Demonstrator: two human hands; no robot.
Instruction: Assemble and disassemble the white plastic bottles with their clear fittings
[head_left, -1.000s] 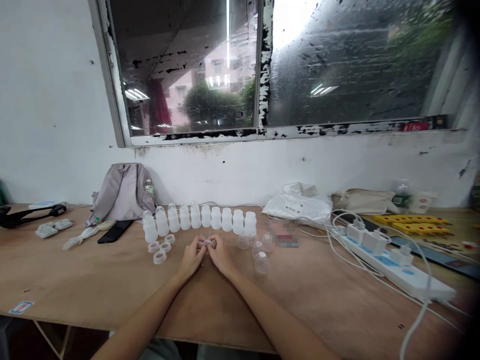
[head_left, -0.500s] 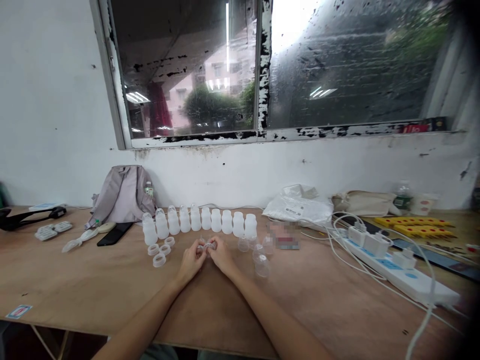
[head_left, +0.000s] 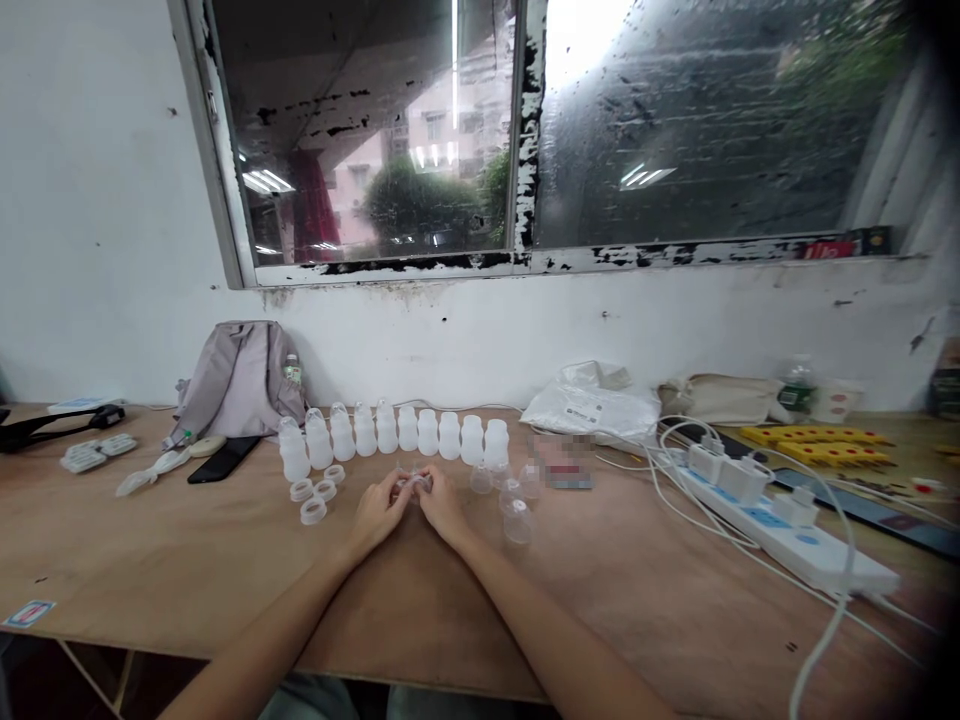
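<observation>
Both hands meet above the table in the middle of the head view. My left hand (head_left: 384, 503) and my right hand (head_left: 440, 505) are closed, their fingertips together on a small translucent bottle ring (head_left: 412, 484), partly covered by the fingers. A pointed clear bit, perhaps a nipple, shows above it. Behind the hands stands a curved row of white baby bottles (head_left: 407, 430); several at the left wear clear domed tops. Several loose bottle rings (head_left: 313, 511) lie left of my left hand. To the right of my right hand are several clear domed caps (head_left: 517, 522).
A grey backpack (head_left: 238, 385), a black phone (head_left: 223, 460) and a white strap-like piece are at the left. White plastic bag (head_left: 592, 405) by the wall. At the right, loose white cables run around a power strip (head_left: 787, 525), with yellow racks (head_left: 817, 445) behind.
The camera view has shifted slightly. My fingers have changed position a little around the small clear piece, and both hands still hold it together.
</observation>
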